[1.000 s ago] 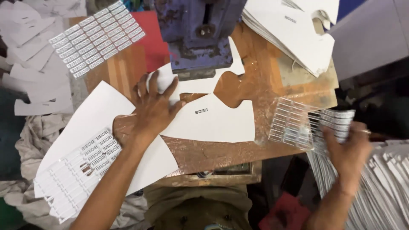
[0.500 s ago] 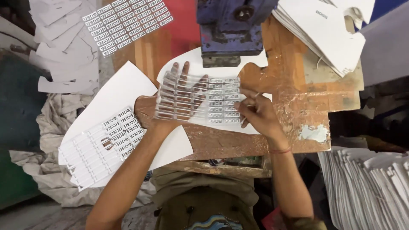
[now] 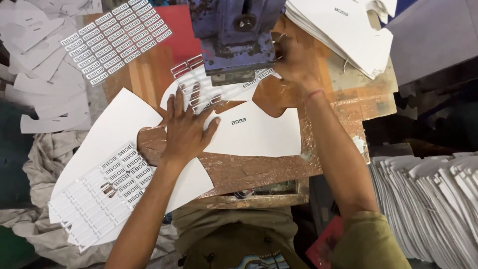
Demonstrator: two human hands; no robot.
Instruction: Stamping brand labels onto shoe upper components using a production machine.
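**Flat palm on the card, other hand at the press**

The left hand (image 3: 186, 127) lies flat, fingers spread apart, pressing down a white, curve-edged card piece (image 3: 259, 132) and the near end of a clear film strip of small labels (image 3: 209, 87). The right hand (image 3: 294, 62) reaches up beside the blue, worn metal press (image 3: 234, 35); its grip looks closed on the strip's far end, though the pinch itself is hard to make out. The card rests on a coppery, crinkled foil-covered table (image 3: 328, 149), right under the press head. To the left lies another large white card (image 3: 114, 129) carrying a partly used label sheet (image 3: 99, 194). A full label sheet (image 3: 117, 40) sits on bare wood farther up. Stacked white cut pieces (image 3: 343, 30) sit at upper right, more stacks (image 3: 433, 204) at lower right
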